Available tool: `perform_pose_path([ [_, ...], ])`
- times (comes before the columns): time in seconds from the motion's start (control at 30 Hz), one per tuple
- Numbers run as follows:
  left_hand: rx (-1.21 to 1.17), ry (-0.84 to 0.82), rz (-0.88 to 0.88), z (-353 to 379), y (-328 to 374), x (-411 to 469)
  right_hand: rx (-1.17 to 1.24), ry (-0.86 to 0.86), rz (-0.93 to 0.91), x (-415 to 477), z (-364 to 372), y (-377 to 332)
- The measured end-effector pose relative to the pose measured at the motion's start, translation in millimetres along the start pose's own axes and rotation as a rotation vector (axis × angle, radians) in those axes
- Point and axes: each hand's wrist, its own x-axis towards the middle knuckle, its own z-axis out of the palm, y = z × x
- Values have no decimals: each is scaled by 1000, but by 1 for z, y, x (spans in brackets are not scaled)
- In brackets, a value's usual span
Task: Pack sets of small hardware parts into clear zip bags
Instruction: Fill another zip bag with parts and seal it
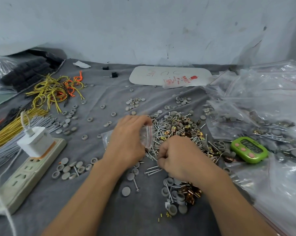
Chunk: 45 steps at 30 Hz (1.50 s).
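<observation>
Mid-frame, the left hand (pixel 126 140) pinches a small clear red-striped zip bag (pixel 147 133) beside the pile of silver screws, grey caps and brass clips (pixel 177 128). The fingers (pixel 160 161) of the right hand (pixel 177 157) curl into the screws, and any grip is hidden. It would help to hold the bag mouth wide and close to the pile.

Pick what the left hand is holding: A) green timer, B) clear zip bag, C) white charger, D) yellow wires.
B: the left hand grips a clear zip bag with a red seal line, next to the screws that the right hand pinches.
</observation>
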Motion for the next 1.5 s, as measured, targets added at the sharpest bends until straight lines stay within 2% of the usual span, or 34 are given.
perform_pose_path([
  [0.1, -24, 61, 2, 10, -5, -3, -14, 3, 9, 1, -3, 2],
  [0.23, -72, 49, -94, 12, -6, -7, 42, 35, 62, 3, -9, 5],
  [0.37, -124, 66, -107, 11, -4, -6, 31, 62, 107, 2, -11, 4],
  [0.53, -159, 64, -101, 9, -4, -6, -180, 127, 34, -1, 3, -13],
  [0.83, -184, 31, -92, 9, -9, -5, -59, 169, 196, 0, -12, -2],
  [1.03, -222, 2, -110, 11, -12, -6, -217, 126, 118, -3, -2, -12],
  [1.13, -219, 24, -91, 12, -11, -6, -208, 148, 121, -4, -2, -15],
  [1.27, -207, 7, -87, 12, -11, -7, -34, 340, 161, -6, -13, -16],
  [1.5, -141, 21, 141, 9, -1, -2, -113, 511, -83, -8, 0, -30],
])
